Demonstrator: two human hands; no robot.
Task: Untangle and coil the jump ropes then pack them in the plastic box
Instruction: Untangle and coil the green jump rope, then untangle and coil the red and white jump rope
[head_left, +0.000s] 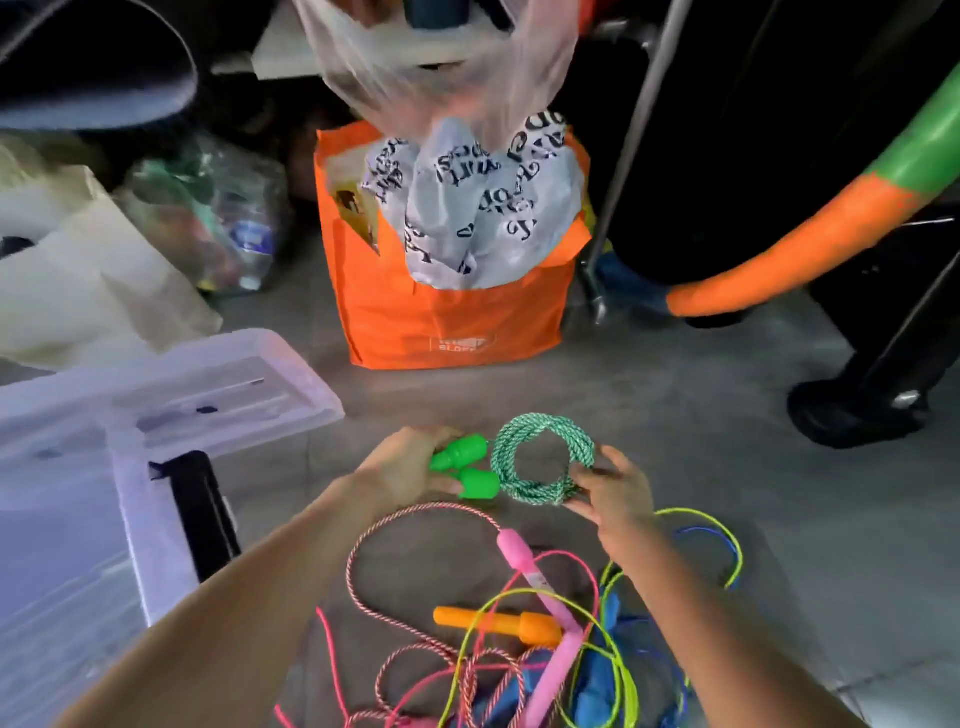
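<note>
A green jump rope (540, 462) is wound into a round coil held above the floor. My left hand (405, 462) grips its two green handles (465, 467) together. My right hand (615, 493) pinches the coil's right side. Below them a tangle of ropes (519, 649) lies on the floor: a pink handle (524, 566), an orange handle (498, 623), red-and-white twisted rope (384, 613), neon yellow cord (691, 514) and blue cord. The clear plastic box (62, 597) stands open at the lower left, and its lid (208, 395) lies behind it.
An orange shopping bag (447, 312) stuffed with a printed grey bag stands behind the hands. A beige bag (93, 280) and a clear bag of bottles (218, 213) lie at the left. An orange-and-green tube (810, 249) and black stand legs (862, 410) fill the right.
</note>
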